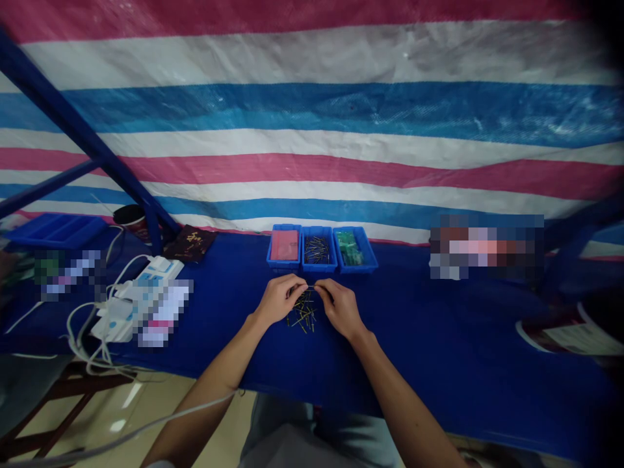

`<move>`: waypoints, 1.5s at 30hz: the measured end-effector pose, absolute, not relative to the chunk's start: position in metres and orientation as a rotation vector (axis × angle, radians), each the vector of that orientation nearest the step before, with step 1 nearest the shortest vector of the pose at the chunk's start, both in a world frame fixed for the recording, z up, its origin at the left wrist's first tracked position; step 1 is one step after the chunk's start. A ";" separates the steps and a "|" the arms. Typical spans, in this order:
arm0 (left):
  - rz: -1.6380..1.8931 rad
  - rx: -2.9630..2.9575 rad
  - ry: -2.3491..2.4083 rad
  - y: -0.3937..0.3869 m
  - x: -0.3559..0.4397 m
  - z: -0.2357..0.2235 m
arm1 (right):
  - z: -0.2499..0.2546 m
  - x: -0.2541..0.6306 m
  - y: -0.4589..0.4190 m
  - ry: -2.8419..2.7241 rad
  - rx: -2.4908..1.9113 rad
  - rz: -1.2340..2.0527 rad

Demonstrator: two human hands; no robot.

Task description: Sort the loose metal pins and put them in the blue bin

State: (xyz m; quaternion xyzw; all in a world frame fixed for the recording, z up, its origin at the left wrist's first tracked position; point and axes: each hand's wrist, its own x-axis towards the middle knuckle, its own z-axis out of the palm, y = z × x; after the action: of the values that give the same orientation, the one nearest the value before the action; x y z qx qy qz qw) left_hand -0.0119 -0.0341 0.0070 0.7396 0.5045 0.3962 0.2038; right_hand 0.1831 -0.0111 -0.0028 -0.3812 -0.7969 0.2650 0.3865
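Observation:
My left hand (280,297) and my right hand (340,305) meet over the blue table cloth (419,338), fingers pinched together. Between the fingertips of both hands is a thin dark pin-like part, too small to name exactly. Below the hands lies a small heap of several thin metal pin parts (302,316). Behind them stand three small blue bins in a row: the left bin (283,247) holds a pink sheet, the middle bin (316,249) holds dark pins, the right bin (355,249) holds green boards.
White power strips with cables (139,292) lie at the left. A dark cup (130,218) and a blue tray (58,229) stand at the far left, beside a blue metal frame (73,127). A striped tarp (341,117) hangs behind the table.

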 end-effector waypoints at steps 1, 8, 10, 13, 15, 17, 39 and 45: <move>1.105 2.063 1.408 -0.034 -0.012 0.007 | -0.003 0.183 -0.011 -2.036 -0.973 0.672; 1.103 2.055 1.414 -0.034 -0.012 0.006 | -0.004 0.184 -0.010 -2.038 -1.015 0.637; 1.109 2.056 1.410 -0.034 -0.012 0.006 | -0.004 0.184 -0.010 -2.047 -1.037 0.626; 1.121 2.057 1.401 -0.034 -0.012 0.005 | -0.003 0.184 -0.011 -2.068 -1.072 0.608; 1.125 2.057 1.398 -0.034 -0.012 0.005 | -0.003 0.184 -0.012 -2.079 -1.093 0.597; 1.125 2.059 1.400 -0.034 -0.013 0.005 | -0.002 0.185 -0.012 -2.089 -1.114 0.597; 1.108 2.067 1.416 -0.035 -0.012 0.008 | -0.001 0.187 -0.010 -2.084 -1.036 0.662; 1.119 2.069 1.411 -0.034 -0.012 0.008 | 0.000 0.187 -0.011 -2.094 -1.059 0.652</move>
State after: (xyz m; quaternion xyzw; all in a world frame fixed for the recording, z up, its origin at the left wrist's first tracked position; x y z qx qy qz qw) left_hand -0.0124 -0.0345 0.0077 0.7393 0.5041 0.4000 0.1982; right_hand 0.1868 -0.0108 -0.0002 -0.4079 -0.8068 0.2511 0.3459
